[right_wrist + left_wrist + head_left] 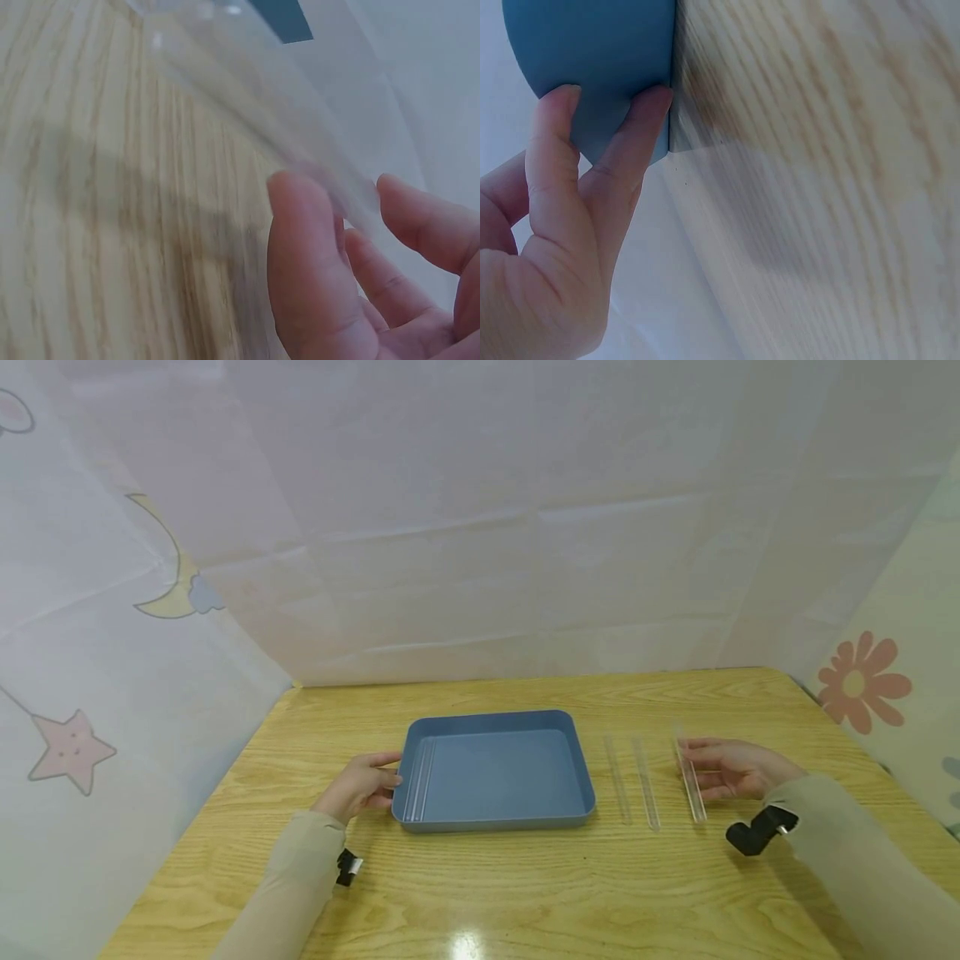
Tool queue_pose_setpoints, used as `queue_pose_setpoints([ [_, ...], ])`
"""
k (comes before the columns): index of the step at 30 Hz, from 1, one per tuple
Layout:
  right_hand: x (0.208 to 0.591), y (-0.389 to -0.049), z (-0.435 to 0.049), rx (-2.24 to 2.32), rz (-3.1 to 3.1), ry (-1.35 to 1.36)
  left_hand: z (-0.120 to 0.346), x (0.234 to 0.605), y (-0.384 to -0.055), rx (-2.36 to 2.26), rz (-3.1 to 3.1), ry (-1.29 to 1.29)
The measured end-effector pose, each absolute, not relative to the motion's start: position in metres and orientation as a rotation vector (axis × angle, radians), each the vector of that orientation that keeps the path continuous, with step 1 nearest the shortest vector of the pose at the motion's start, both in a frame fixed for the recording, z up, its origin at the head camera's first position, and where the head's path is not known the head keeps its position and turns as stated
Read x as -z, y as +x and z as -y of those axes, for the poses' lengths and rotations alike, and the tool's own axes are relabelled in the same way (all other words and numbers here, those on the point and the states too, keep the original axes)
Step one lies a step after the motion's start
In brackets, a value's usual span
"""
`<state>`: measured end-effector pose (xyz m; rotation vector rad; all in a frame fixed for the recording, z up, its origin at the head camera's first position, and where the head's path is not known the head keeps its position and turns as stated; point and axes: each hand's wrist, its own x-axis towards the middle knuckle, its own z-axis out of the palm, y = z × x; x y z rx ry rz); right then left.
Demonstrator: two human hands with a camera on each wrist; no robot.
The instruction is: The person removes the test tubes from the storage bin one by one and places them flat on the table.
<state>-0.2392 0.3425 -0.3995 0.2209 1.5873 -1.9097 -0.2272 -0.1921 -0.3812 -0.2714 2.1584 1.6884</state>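
A blue-grey rectangular tray [498, 824] sits on the wooden table, with clear strips [420, 781] lying side by side along its left wall. Against that left end, my left hand [363, 787] touches the tray with extended fingers; in the left wrist view its fingertips [656, 97] meet the outer wall and rim. To the right of the tray, my right hand [738, 768] pinches a long clear plastic strip [692, 783] between thumb and fingers. The right wrist view shows this strip [247, 90] tilted and blurred. Two more clear strips [619, 781] lie between the tray and my right hand.
The light wood table [525, 893] extends in front of the tray and to both sides. Behind it hangs a pale backdrop [480, 610], with a moon and star printed at left and a red flower at right. Black wrist mounts [759, 832] hang below the sleeves.
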Motion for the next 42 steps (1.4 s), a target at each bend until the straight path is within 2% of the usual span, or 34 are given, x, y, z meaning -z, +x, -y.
queue_pose_setpoints([
  [11, 0.401, -0.241, -0.339, 1.778, -1.874, 0.384, 0.191, 0.385, -0.229, -1.68, -2.191, -0.292],
  [42, 0.405, -0.241, -0.326, 1.457, -2.266, 0.218, 0.191, 0.387, -0.23, -1.696, -2.194, -0.288],
])
